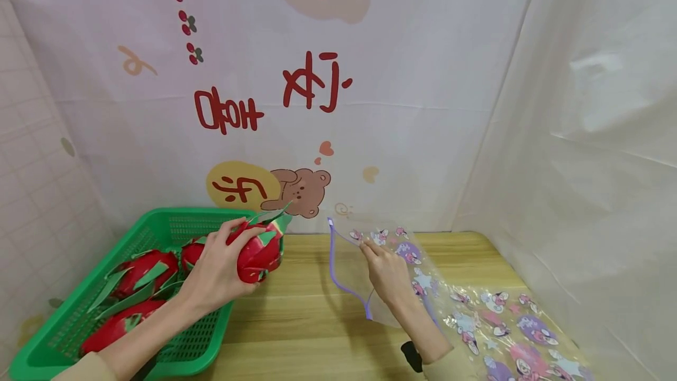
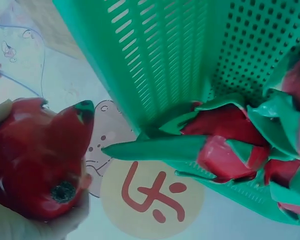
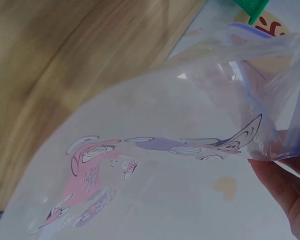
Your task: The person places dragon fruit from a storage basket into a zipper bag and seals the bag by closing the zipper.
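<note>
From above, the head camera faced forward and down over the table (image 1: pixel 285 316); close in, the left wrist view faced the fruit (image 2: pixel 32 155), the right the bag (image 3: pixel 145 140); all shared the backdrop (image 1: pixel 418 134).

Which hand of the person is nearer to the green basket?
Left. The left hand, its grip round a red fruit, is close to the right edge of the green basket; the right hand is farther right, holding a clear bag.

Head view — printed bag (image 1: pixel 520 334) cropped below, left wrist — basket (image 2: pixel 187 70) cropped
</note>
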Tool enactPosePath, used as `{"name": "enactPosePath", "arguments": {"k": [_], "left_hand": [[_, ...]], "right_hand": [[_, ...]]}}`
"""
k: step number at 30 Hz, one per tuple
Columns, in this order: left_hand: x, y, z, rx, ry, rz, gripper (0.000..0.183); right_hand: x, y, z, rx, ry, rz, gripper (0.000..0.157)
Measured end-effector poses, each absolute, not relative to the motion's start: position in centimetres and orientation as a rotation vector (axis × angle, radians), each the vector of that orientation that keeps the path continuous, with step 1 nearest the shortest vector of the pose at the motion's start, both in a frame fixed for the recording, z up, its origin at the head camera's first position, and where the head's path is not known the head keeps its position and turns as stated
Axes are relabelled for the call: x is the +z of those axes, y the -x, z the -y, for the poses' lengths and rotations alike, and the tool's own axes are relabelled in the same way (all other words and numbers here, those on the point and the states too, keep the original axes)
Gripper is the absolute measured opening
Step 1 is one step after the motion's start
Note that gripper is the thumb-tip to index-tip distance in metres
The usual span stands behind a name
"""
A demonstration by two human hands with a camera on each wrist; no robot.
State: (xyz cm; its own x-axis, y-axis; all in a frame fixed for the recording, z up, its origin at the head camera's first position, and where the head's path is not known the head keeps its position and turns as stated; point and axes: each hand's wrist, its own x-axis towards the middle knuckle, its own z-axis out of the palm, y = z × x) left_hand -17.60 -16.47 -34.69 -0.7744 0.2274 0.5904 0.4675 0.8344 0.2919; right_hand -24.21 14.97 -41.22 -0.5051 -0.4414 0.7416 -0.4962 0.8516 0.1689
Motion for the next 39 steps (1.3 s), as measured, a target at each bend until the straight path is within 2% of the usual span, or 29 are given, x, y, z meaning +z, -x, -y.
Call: {"name": "enactPosePath", "arguments": {"k": [21,29,39], "left_hand": [[-36.4,18.2,13.7,-0.693,0.92,2.438,0.088],[-36.9,18.6,12.4,-0.734,0.953,2.404,0.084],[-37.3,18.3,12.0,-0.701,1.015,2.413,0.081]], "right_hand": [[-40.7,24.1,-14.9,0.125,-0.685,2.179,0.031],[-40.6,24.2,-14.7,0.151,-0.708,2.153,0.033],[-39.9,24.3,-14.8,0.278,-0.709,2.147,0.029]]}}
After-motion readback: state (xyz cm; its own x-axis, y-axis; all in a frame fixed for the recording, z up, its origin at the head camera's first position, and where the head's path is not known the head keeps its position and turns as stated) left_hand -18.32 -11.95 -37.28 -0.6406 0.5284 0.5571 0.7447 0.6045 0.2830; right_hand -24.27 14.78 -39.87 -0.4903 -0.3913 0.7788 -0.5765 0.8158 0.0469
